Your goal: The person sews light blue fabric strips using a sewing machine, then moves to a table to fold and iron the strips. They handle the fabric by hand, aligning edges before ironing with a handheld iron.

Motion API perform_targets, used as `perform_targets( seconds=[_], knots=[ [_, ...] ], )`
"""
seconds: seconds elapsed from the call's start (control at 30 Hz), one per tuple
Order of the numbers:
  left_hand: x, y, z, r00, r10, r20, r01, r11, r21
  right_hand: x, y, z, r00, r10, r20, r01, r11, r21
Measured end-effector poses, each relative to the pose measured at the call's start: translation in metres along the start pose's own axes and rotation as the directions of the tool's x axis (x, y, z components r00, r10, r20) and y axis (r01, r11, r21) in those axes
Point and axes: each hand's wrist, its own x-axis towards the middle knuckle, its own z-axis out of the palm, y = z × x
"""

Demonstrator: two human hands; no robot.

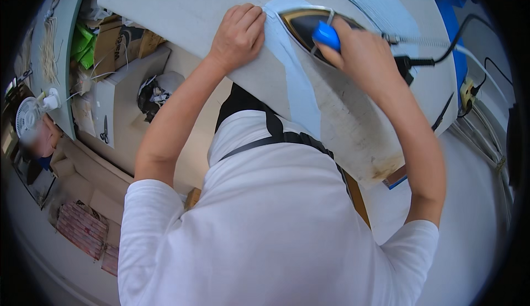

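My right hand (367, 52) is wrapped round the blue handle of a clothes iron (301, 25), whose pointed tip faces left. The iron is over a strip of light blue fabric (301, 93) on the pale ironing table (353, 124). This strip curves down over the table's near edge toward my waist. My left hand (240, 36) rests at the table edge, its curled fingers closed on the fabric's end just left of the iron's tip. Its fingertips are partly hidden. More folded light blue fabric (381, 2) lies at the far right.
A coiled spring (422, 41) and a black cord (464, 35) run right from the iron. The table's near corner has a brown scorch mark (389, 168). On the left are scissors (105, 130), a white fan (27, 115), cardboard boxes (110, 44) and another person (47, 137).
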Motion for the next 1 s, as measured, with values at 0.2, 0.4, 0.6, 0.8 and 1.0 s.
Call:
perform_targets(
  seconds=[0.2, 0.4, 0.6, 0.8, 1.0],
  knots=[
    [-0.001, -0.002, 0.005, 0.991, -0.126, -0.045, 0.123, 0.99, -0.062, -0.135, 0.036, -0.003, 0.903, 0.414, 0.114, -0.428, 0.889, 0.161],
    [0.027, -0.002, 0.014, 0.802, -0.597, -0.009, 0.592, 0.798, -0.116, -0.273, 0.109, 0.051, 0.425, 0.903, 0.067, -0.824, 0.356, 0.442],
    [0.036, -0.019, 0.018, 0.823, -0.55, 0.144, 0.542, 0.835, 0.094, -0.36, 0.175, 0.103, 0.154, 0.986, 0.056, -0.716, 0.073, 0.695],
    [0.062, 0.026, -0.019, 0.793, -0.584, 0.173, 0.609, 0.766, -0.207, -0.309, 0.173, 0.055, 0.535, 0.776, -0.333, -0.834, 0.548, -0.063],
    [0.082, 0.066, -0.047, 0.947, -0.316, 0.057, 0.318, 0.904, -0.285, -0.077, 0.074, 0.014, 0.884, 0.124, -0.451, 0.095, 0.897, 0.432]
  ],
)
